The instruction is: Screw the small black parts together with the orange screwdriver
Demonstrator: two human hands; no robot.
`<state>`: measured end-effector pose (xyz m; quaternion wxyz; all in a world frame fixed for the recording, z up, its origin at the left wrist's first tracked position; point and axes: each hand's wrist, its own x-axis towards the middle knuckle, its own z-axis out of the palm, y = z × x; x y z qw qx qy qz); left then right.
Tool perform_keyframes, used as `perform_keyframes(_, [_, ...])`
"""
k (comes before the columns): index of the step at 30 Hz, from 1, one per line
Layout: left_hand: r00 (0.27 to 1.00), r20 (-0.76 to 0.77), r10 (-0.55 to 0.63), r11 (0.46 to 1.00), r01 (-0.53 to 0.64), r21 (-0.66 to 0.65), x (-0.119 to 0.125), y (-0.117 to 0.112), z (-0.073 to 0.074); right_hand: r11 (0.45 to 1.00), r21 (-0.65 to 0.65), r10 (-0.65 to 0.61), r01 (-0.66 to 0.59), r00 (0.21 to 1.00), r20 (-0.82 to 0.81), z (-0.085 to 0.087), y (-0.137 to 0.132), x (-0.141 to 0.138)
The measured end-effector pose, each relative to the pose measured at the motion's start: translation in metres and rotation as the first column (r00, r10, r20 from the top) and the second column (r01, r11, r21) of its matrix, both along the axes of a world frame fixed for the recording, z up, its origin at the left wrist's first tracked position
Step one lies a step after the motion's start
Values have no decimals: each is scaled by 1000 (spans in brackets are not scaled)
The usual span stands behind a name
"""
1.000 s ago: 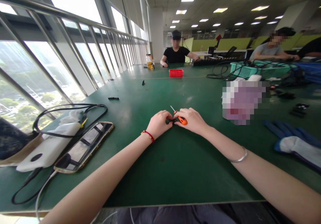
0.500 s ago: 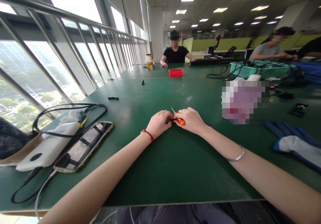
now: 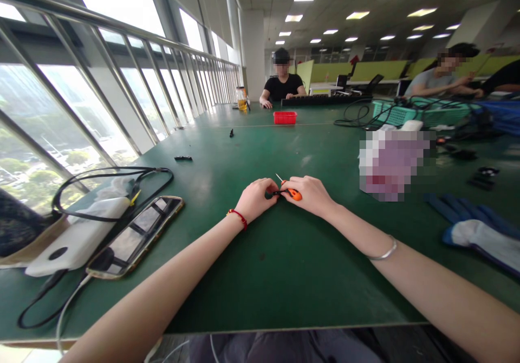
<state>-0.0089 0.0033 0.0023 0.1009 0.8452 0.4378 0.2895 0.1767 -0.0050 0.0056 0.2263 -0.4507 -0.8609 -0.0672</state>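
Observation:
Above the middle of the green table, my two hands meet with fingertips close together. My right hand is closed around a small screwdriver with an orange and black handle; its thin metal shaft points up and away to the left. Between the thumb and fingers of my left hand is a small black piece, mostly covered, so its kind does not show. The black piece reaches toward the screwdriver handle; whether they touch, I cannot tell.
To the left lie a phone, a white power bank and looped black cable. Small black parts and a red tray stand further off. On the right are a pixelated bag, a blue-white glove and a green basket.
My hands stay nearly in place, with the screwdriver turned slightly. Across the table, a person has drawn a long black object leftward. The person at the right has raised a hand.

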Motion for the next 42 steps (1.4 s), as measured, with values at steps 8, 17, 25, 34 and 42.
perform_keyframes(8, [1000,-12,27,1000,-27,-5,-1,-1,2,1000,-3,-5,5,1000,19,0,1,-1])
perform_keyframes(17, [999,-30,29,1000,-29,-7,-3,-1,5,998,-55,-1,-2,999,-49,-1,3,7])
perform_keyframes(25, [999,-13,36,999,-36,-5,-3,0,5,998,-71,-4,-1,997,-78,-1,4,8])
perform_keyframes(34, [998,58,35,997,-31,-68,-1,1,2,996,-94,-6,-4,994,-108,-2,4,7])
perform_keyframes(42, [996,79,36,997,-30,-75,0,2,-1,994,-110,0,-12,994,-112,-3,5,7])
